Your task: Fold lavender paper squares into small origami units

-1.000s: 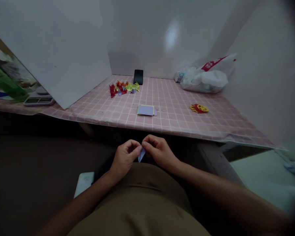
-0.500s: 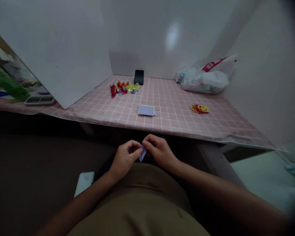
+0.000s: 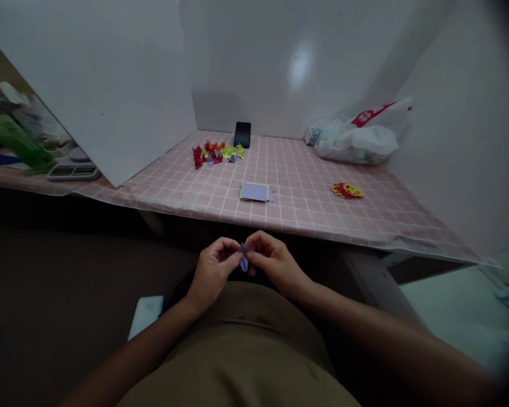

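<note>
A small folded purple paper (image 3: 244,263) is pinched between my two hands, in front of the table's near edge and above my lap. My left hand (image 3: 215,265) grips its left side with thumb and forefinger. On its other side, my right hand (image 3: 274,261) pinches it the same way, fingers curled. The paper stands upright, with narrow points at top and bottom; my fingertips cover its middle. Beyond my hands, a stack of square paper sheets (image 3: 255,192), purple on top with yellow beneath, lies on the table.
Several folded paper figures (image 3: 214,152) in red, orange, yellow and purple cluster at the back left of the pink checked table (image 3: 297,195). Near them a black phone (image 3: 242,135) leans upright. Yellow and red cutouts (image 3: 346,190) and a white plastic bag (image 3: 358,144) are at right.
The purple paper has turned from a slanted triangle to an upright narrow shape with points spread. My right fingers have shifted lower on it. The view has moved slightly.
</note>
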`<state>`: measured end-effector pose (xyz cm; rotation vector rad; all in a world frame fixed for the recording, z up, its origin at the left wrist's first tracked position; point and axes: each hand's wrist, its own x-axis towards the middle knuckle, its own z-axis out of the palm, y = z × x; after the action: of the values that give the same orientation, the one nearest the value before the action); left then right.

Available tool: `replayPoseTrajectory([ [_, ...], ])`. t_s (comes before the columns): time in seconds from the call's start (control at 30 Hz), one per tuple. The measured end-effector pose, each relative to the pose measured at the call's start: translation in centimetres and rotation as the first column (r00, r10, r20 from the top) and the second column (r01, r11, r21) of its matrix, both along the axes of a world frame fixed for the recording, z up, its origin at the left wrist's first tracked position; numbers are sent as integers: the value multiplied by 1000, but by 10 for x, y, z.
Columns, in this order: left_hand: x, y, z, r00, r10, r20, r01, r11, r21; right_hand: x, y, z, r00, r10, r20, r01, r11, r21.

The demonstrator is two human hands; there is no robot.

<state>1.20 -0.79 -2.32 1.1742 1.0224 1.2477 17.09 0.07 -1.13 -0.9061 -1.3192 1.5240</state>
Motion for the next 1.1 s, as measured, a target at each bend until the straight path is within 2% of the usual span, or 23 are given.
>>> replayPoseTrajectory([
  [0.3,-1,-3,5,998,-1,56,2,1000,-18,1,-1,3,997,14,-70,-15,1000,-13],
  [0.57,1,-2,4,995,43,86,-42,999,-13,2,-3,4,993,-36,109,19,988,152],
  [0.7,2,-2,4,993,91,73,-92,995,22,2,-4,7,991,-66,118,47,985,164],
  [0.8,3,-2,6,992,111,54,-114,993,44,2,-3,7,987,-78,139,61,990,127],
  [0.97,4,-3,8,996,85,34,-86,996,31,2,-3,4,978,-67,197,49,994,94],
  [1.1,3,-4,7,996,-19,-86,17,1000,-23,2,-3,2,975,-132,177,111,986,123],
])
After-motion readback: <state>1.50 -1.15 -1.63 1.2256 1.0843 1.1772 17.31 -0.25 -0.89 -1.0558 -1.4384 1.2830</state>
